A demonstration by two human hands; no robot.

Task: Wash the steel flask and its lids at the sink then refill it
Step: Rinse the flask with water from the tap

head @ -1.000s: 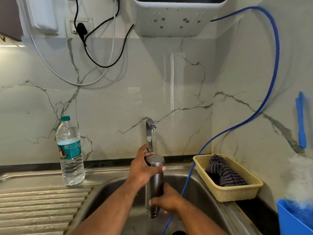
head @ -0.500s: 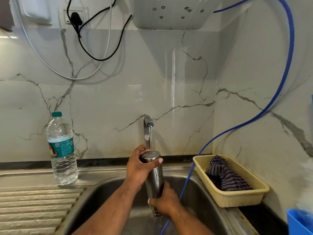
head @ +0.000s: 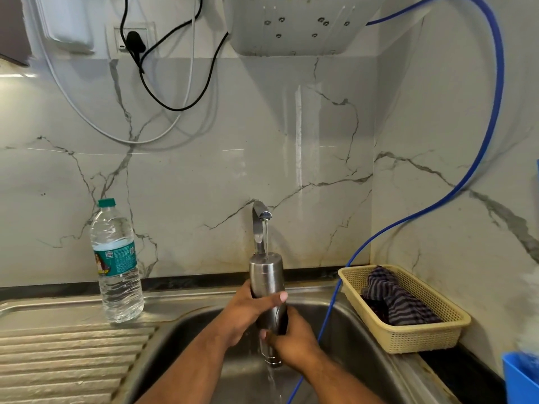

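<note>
The steel flask (head: 267,275) stands upright over the sink basin (head: 358,330), its top right under the tap (head: 260,220). A thin stream of water falls from the tap onto the flask's top and runs off below its base. My left hand (head: 248,309) grips the flask's middle, thumb across the front. My right hand (head: 291,342) grips its lower part from the right. The flask's base is partly hidden by my right hand. I cannot tell whether a lid is on the flask.
A plastic water bottle (head: 116,263) with a green cap stands on the ribbed steel drainboard (head: 58,360) at left. A cream basket (head: 408,339) holding a striped cloth (head: 390,298) sits at right. A blue hose (head: 379,237) hangs into the basin. A blue tub (head: 522,377) is at the far right.
My left hand has slid down from the flask's top to its middle, uncovering the top. Water now falls onto the flask. The view has shifted slightly.
</note>
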